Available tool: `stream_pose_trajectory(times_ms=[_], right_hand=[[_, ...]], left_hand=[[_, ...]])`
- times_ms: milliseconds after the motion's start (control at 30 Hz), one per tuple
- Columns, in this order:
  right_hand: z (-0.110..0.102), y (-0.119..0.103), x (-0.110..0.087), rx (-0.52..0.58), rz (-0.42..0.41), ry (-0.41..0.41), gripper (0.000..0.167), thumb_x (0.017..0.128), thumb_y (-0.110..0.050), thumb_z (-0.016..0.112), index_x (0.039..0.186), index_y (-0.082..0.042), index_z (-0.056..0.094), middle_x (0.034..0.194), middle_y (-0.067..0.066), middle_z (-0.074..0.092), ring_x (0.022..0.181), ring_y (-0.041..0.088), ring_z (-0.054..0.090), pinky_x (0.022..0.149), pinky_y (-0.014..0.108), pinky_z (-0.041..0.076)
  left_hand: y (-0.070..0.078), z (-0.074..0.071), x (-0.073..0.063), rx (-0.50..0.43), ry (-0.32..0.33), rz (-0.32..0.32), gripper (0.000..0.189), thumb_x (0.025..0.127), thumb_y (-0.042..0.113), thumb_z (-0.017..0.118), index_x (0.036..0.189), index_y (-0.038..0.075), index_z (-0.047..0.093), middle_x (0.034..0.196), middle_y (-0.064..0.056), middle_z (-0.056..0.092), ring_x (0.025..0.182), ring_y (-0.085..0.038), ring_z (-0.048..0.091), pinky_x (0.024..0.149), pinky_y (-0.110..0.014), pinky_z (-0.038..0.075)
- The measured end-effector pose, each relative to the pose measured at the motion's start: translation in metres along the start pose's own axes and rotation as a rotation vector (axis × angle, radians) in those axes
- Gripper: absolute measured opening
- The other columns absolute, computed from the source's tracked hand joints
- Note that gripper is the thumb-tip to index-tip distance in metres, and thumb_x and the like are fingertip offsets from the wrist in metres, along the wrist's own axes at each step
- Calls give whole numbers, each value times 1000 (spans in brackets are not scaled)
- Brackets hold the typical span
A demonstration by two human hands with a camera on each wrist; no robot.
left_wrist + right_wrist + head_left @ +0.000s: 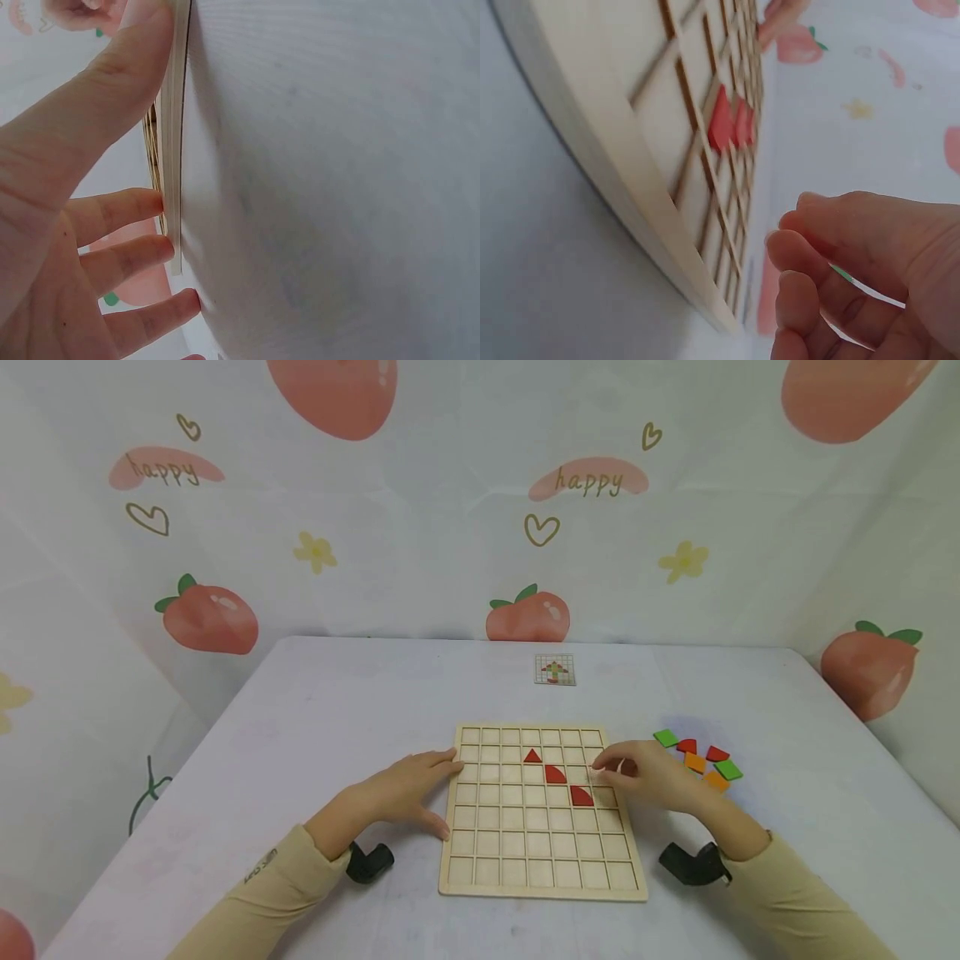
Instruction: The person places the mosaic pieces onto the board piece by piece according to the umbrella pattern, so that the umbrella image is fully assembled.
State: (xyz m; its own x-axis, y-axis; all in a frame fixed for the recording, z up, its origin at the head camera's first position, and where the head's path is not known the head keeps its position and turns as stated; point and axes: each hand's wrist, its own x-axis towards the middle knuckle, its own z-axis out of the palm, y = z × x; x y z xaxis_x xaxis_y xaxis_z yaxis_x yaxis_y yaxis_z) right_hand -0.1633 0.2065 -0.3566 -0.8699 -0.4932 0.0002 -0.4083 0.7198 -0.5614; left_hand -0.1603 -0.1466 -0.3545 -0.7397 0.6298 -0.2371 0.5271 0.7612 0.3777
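A wooden grid board (pixel 543 896) lies on the table, with a red triangle (pixel 532 757) and two red quarter-circle pieces, one upper (pixel 555 774) and one lower (pixel 581 796), in its cells. My left hand (pixel 408 789) touches the board's left edge with fingers and thumb spread; the left wrist view shows its thumb (pixel 127 71) at that edge. Over the right side of the board hovers my right hand (pixel 652 772), fingers loosely bent. In the right wrist view, no piece shows at its fingertips (pixel 795 247).
Several loose green, red and orange pieces, including an orange square (pixel 694 762), lie right of the board, partly beside the right forearm. A small pattern card (pixel 555 669) sits behind the board. A printed cloth (pixel 435 527) hangs beyond the table.
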Motion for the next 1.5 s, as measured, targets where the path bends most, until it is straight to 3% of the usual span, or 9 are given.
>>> stream_pose_trajectory(times_ms=[167, 300, 467, 833, 1500], right_hand=[[-18, 8, -7, -23, 25, 77, 14, 87, -13, 64, 97, -5, 68, 82, 0, 65, 63, 1, 50, 54, 18, 45], [-30, 21, -12, -63, 87, 121, 16, 87, -14, 63, 99, -4, 68, 86, 4, 67, 68, 4, 54, 59, 19, 47], [-37, 38, -19, -74, 160, 119, 21, 85, -15, 67, 101, -2, 68, 87, 4, 67, 70, 6, 55, 60, 19, 47], [-31, 52, -28, -39, 154, -6, 29, 74, -21, 77, 96, -5, 67, 83, -1, 61, 65, 2, 42, 54, 18, 39], [-26, 57, -31, -83, 59, 14, 28, 73, -18, 78, 94, -3, 68, 79, -3, 59, 63, -2, 40, 53, 18, 38]], left_hand=[[-4, 2, 1, -2, 12, 27, 92, 71, 50, 75, 141, 2, 38, 150, -20, 30, 137, -39, 30, 112, -55, 27], [-1, 1, 1, -7, -4, -3, 90, 71, 42, 78, 140, 1, 38, 151, -21, 29, 138, -39, 29, 114, -55, 25], [-1, 2, 3, 18, -7, -19, 90, 71, 41, 78, 141, 1, 38, 151, -20, 29, 139, -38, 30, 114, -53, 26], [-2, 3, 3, 25, -7, -22, 91, 70, 42, 78, 141, 2, 38, 152, -19, 28, 139, -37, 29, 114, -53, 26], [-1, 3, 3, 14, -10, -23, 91, 70, 42, 78, 142, 3, 37, 152, -19, 28, 139, -38, 29, 114, -53, 26]])
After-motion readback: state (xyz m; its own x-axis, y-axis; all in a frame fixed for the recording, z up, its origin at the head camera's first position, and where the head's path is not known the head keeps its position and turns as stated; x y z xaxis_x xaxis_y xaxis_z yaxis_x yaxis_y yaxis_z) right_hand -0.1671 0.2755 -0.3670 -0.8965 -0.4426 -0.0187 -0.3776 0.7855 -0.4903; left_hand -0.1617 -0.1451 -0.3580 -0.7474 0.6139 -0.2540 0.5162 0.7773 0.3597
